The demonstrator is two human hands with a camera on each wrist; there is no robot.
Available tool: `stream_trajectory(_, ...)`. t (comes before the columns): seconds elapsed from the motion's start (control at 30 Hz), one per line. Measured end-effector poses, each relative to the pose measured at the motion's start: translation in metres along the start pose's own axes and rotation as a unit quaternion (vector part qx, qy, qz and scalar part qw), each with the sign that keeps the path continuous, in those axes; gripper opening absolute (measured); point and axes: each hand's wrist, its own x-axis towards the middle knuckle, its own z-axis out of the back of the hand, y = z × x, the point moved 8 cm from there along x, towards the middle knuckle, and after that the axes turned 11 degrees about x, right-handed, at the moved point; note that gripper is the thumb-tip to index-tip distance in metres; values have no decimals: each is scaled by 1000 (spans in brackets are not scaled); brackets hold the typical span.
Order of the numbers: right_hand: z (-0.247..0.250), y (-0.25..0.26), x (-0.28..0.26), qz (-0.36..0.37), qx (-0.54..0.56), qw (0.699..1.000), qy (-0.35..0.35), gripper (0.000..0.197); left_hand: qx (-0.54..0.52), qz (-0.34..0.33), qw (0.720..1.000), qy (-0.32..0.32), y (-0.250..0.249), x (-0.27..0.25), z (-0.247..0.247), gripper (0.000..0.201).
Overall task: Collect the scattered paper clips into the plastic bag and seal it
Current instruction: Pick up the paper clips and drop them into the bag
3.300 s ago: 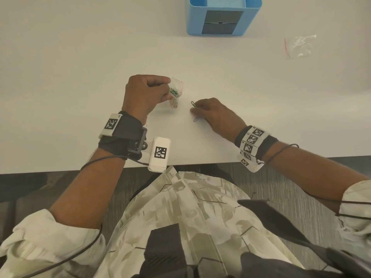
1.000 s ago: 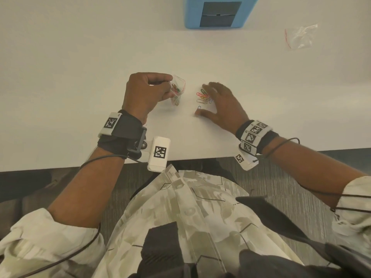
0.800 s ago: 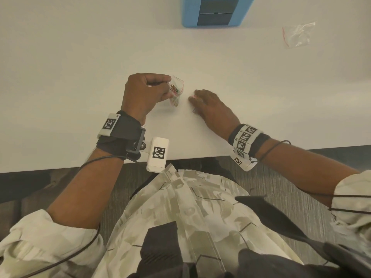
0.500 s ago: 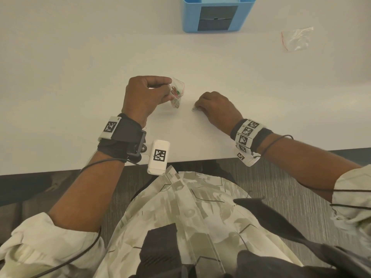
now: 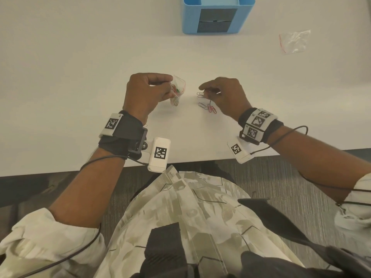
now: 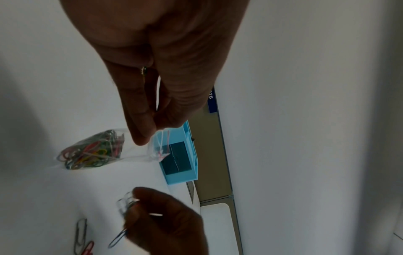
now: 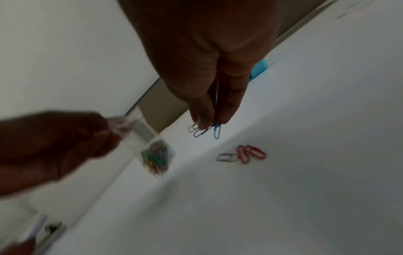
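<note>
I see bare worktop (image 5: 70, 81) stretching wide to my left and between the two hands. Three loose clips (image 5: 207, 106) lie just under the right hand (image 5: 226, 93). A blue organizer (image 5: 217, 16) blocks the far edge, and a spare bag (image 5: 294, 41) sits far right, well apart.

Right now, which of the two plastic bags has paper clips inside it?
The bag pinched in the left hand near the table's front: bag with clips. The other bag lies flat and looks empty, far right, untouched.
</note>
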Motion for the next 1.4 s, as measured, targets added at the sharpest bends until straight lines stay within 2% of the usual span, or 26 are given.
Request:
stream_trajectory(0.1, 20, 12, -2, -25, 84, 996, -17, 15, 7, 7, 1000, 7, 1, 2, -6, 19)
stream_trajectory(0.23, 36, 34, -4, -33, 237, 971, -21, 15, 12, 9, 1000, 17, -1, 4, -16, 20)
stream_trajectory(0.4, 41, 54, 2, -14, 324, 946, -12, 17, 23, 7, 999, 29, -7, 8, -29, 21)
stream_trajectory(0.53, 38, 61, 3, 11, 295, 955, -14, 13, 25, 1, 999, 37, -13, 10, -35, 23)
stream_trajectory(0.7, 33, 65, -1, 47, 186, 981, -7, 10, 16, -3, 999, 39, -18, 12, -37, 21)
stream_trajectory(0.9, 36, 68, -3, 54, 145, 988, -10, 18, 18, -1, 999, 39, -16, 13, -39, 20)
stream_trajectory(1.03, 42, 67, -1, 56, 158, 985, -26, 17, 16, 4, 999, 37, -17, 12, -39, 20)
stream_trajectory(1.17, 59, 38, -1, 12, 163, 985, -61, 14, 4, 8, 999, 36, -17, 11, -35, 21)
stream_trajectory(1.4, 34, -40, -25, -80, 69, 994, -14, 26, -8, 14, 1000, 14, -10, 14, -13, 21)
